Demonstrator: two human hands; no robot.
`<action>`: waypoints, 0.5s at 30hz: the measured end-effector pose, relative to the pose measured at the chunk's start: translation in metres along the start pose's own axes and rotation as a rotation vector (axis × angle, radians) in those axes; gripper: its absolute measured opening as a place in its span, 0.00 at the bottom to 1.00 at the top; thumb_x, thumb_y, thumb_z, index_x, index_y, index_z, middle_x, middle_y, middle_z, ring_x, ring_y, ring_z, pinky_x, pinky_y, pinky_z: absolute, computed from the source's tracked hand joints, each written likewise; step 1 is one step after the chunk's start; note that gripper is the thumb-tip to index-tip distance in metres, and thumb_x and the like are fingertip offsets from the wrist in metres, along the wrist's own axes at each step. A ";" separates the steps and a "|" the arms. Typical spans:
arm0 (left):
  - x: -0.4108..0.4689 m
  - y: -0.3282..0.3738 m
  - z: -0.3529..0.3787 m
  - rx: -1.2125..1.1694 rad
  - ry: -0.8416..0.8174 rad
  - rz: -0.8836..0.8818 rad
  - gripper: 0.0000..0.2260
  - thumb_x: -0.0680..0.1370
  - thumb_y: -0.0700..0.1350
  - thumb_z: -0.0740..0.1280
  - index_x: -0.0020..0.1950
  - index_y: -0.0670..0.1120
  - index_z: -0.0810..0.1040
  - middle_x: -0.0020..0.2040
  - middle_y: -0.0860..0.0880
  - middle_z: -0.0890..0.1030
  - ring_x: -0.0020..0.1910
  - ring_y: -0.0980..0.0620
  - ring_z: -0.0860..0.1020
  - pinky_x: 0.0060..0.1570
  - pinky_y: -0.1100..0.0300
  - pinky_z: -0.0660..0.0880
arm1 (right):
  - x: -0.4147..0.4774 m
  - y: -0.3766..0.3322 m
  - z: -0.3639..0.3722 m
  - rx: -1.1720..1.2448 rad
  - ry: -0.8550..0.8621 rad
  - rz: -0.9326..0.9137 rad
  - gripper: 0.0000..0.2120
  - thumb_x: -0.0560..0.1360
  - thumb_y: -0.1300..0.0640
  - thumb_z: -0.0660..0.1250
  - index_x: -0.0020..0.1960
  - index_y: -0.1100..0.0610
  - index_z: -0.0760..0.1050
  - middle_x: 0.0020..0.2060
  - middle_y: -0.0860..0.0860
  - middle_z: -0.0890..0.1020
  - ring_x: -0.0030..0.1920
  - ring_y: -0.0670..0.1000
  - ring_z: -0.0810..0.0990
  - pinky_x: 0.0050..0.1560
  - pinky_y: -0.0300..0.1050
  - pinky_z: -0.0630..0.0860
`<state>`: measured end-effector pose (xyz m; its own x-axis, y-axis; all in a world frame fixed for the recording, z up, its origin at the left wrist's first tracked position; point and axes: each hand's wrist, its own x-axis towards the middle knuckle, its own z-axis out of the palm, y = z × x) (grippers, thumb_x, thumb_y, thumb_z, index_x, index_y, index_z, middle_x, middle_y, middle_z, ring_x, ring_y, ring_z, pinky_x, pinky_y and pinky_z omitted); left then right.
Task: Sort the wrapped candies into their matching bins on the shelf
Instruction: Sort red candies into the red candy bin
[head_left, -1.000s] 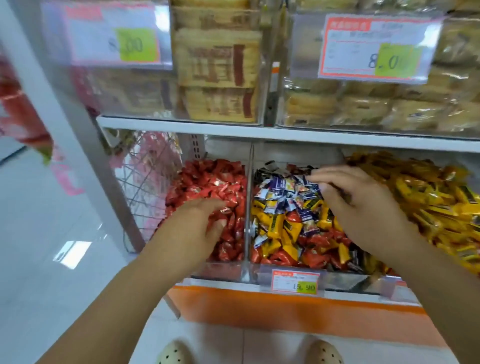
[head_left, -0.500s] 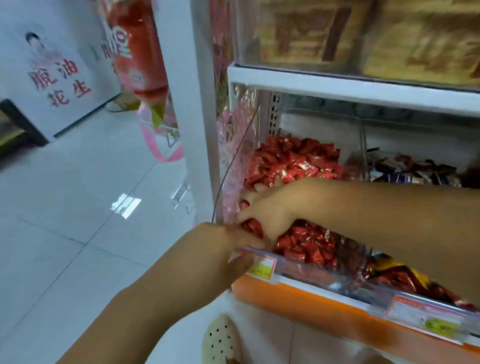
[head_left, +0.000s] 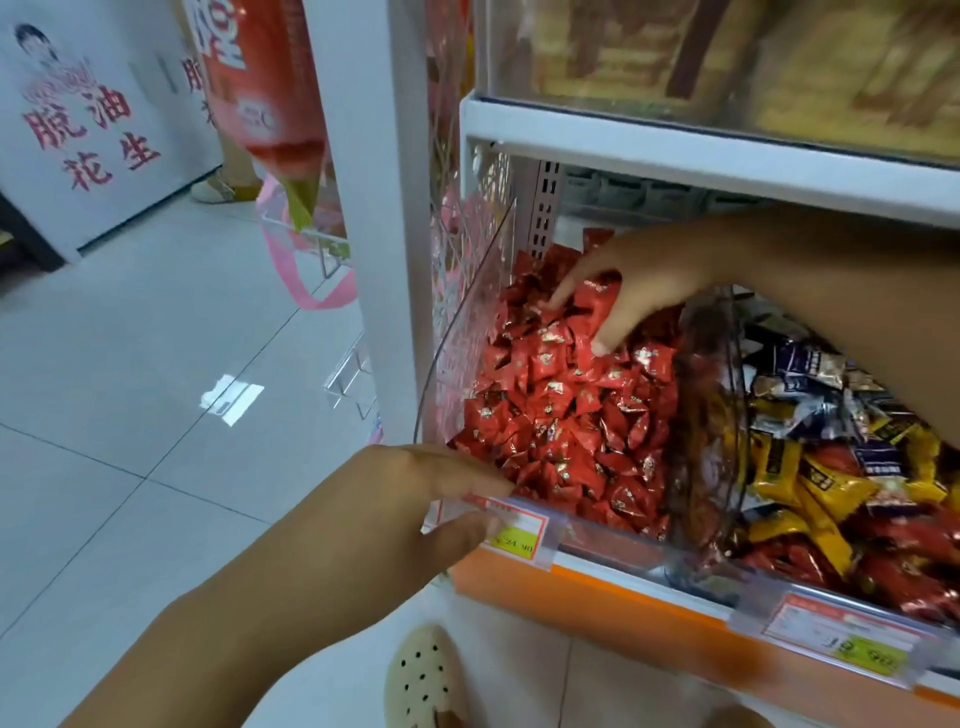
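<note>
The clear left bin (head_left: 460, 332) on the lower shelf is heaped with red wrapped candies (head_left: 561, 415). My right hand (head_left: 634, 291) reaches across from the right into the back of this bin. Its fingers are spread on the pile, with red candies between index finger and thumb. My left hand (head_left: 441, 499) pinches the bin's front lip at the price tag (head_left: 519, 532), fingers on top and thumb underneath. To the right, past a clear divider (head_left: 701, 415), a second bin holds mixed candies (head_left: 810, 467) in yellow, purple and red wrappers. My right forearm hides part of them.
The shelf's white upright post (head_left: 384, 208) stands just left of the bin. An upper shelf (head_left: 727, 150) carries clear boxes of biscuits. A red bag (head_left: 260, 78) hangs left of the post over a tiled floor (head_left: 130, 364). My shoe (head_left: 423, 675) is below the orange shelf base.
My view swung left from both bins to the red bin. My right hand crossed from the mixed bin into the red one and moved toward its back. My left hand left the candies and took the front lip.
</note>
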<state>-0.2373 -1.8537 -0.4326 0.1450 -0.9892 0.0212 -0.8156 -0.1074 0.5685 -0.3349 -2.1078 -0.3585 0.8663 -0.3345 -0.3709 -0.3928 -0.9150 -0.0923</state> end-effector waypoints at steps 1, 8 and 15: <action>0.000 0.000 -0.001 -0.001 0.006 -0.007 0.12 0.74 0.54 0.69 0.57 0.66 0.78 0.52 0.72 0.77 0.52 0.76 0.72 0.53 0.80 0.65 | -0.003 0.001 -0.006 0.023 -0.012 0.010 0.17 0.70 0.51 0.74 0.58 0.42 0.78 0.52 0.42 0.81 0.46 0.45 0.78 0.47 0.41 0.76; -0.001 0.001 -0.005 -0.008 0.044 -0.047 0.11 0.73 0.56 0.68 0.53 0.69 0.78 0.46 0.76 0.74 0.50 0.79 0.70 0.49 0.82 0.62 | 0.036 -0.042 0.028 -0.073 -0.067 -0.195 0.24 0.70 0.47 0.73 0.65 0.45 0.74 0.63 0.46 0.76 0.63 0.49 0.74 0.64 0.45 0.70; 0.000 0.000 -0.006 0.008 0.032 -0.051 0.12 0.74 0.55 0.69 0.55 0.67 0.78 0.50 0.72 0.77 0.53 0.74 0.71 0.50 0.80 0.63 | 0.061 -0.047 0.078 -0.364 -0.273 -0.034 0.45 0.62 0.36 0.74 0.73 0.37 0.55 0.74 0.51 0.53 0.68 0.62 0.60 0.62 0.58 0.69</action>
<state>-0.2338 -1.8535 -0.4275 0.2047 -0.9787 0.0187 -0.8110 -0.1588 0.5631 -0.2879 -2.0675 -0.4490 0.7445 -0.2757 -0.6081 -0.1888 -0.9605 0.2044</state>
